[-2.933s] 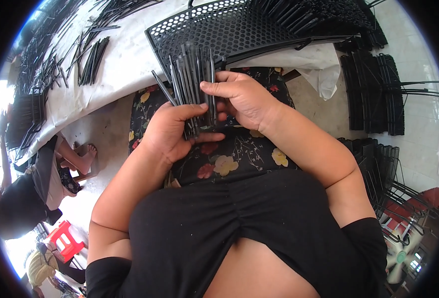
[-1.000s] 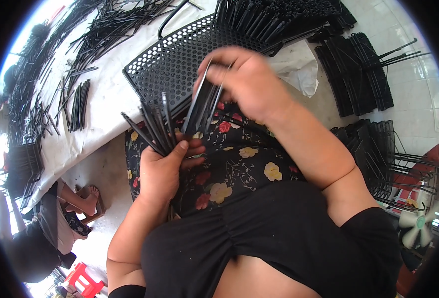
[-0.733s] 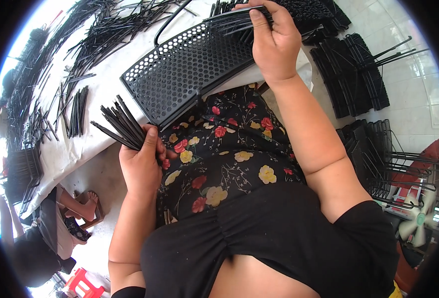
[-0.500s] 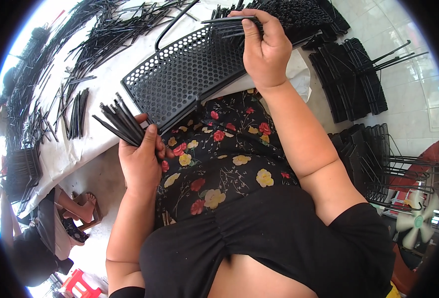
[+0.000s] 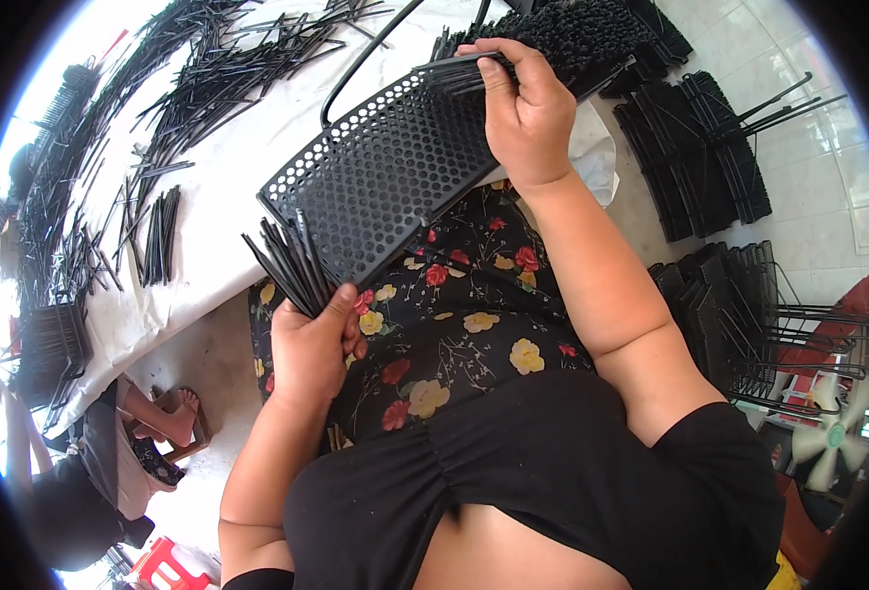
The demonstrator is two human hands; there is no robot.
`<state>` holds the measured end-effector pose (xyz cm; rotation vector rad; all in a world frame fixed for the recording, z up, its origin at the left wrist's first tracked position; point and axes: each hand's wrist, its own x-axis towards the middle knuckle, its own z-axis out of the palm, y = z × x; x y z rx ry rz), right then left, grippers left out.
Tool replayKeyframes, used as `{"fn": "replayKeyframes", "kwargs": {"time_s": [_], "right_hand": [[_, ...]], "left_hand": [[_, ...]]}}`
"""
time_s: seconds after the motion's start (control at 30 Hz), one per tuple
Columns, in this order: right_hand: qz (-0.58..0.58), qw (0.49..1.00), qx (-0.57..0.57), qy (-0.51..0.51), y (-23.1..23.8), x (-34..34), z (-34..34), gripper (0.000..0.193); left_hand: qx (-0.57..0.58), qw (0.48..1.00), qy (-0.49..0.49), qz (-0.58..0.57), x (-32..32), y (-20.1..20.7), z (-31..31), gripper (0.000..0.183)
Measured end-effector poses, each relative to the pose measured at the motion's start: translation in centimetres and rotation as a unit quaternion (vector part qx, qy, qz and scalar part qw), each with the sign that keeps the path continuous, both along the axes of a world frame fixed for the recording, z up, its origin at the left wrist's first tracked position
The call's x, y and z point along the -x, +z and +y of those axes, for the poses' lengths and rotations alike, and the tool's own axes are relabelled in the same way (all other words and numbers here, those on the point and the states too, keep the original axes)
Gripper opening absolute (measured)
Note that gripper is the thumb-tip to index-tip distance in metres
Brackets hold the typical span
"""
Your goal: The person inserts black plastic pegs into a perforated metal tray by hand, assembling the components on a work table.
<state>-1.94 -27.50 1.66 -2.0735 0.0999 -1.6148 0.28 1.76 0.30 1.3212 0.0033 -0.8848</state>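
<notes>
A bundle of thin black strips (image 5: 292,264) is gripped in my left hand (image 5: 309,354), its free ends fanning toward the near left corner of a black perforated panel (image 5: 356,187). The panel lies tilted at the table's edge, above my flowered lap, and its honeycomb holes show across the left and middle. My right hand (image 5: 528,118) is closed at the panel's far right part, thumb against fingers, pinching dark strips (image 5: 459,74). Where these strips end among the holes is hard to make out. Beyond that hand, a dense bristly black mass (image 5: 592,39) covers the right end.
Loose black strips (image 5: 223,74) are heaped over the white-covered table (image 5: 218,236), with a small bunch (image 5: 162,236) nearer. A bent black rod (image 5: 356,59) rises behind the panel. Black panels (image 5: 700,157) stand on the tiled floor at right, near a fan (image 5: 833,433). Another person's foot (image 5: 184,418) shows lower left.
My left hand with its bundle has moved right and slightly nearer to me. The panel has shifted a little rightward, and my right hand has come slightly down.
</notes>
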Motion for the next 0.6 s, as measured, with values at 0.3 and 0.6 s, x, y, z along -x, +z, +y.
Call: {"fn": "replayKeyframes", "kwargs": {"time_s": [0.3,0.6], "right_hand": [[0.043,0.999,-0.024,-0.004,0.51,0.87,0.09,0.011],[0.035,0.997,-0.074,0.008,0.17,0.78,-0.17,0.009]], "left_hand": [[-0.004,0.999,-0.031,-0.033,-0.20,-0.69,0.17,0.018],[-0.003,0.998,-0.036,-0.045,-0.31,-0.88,0.29,0.018]]}}
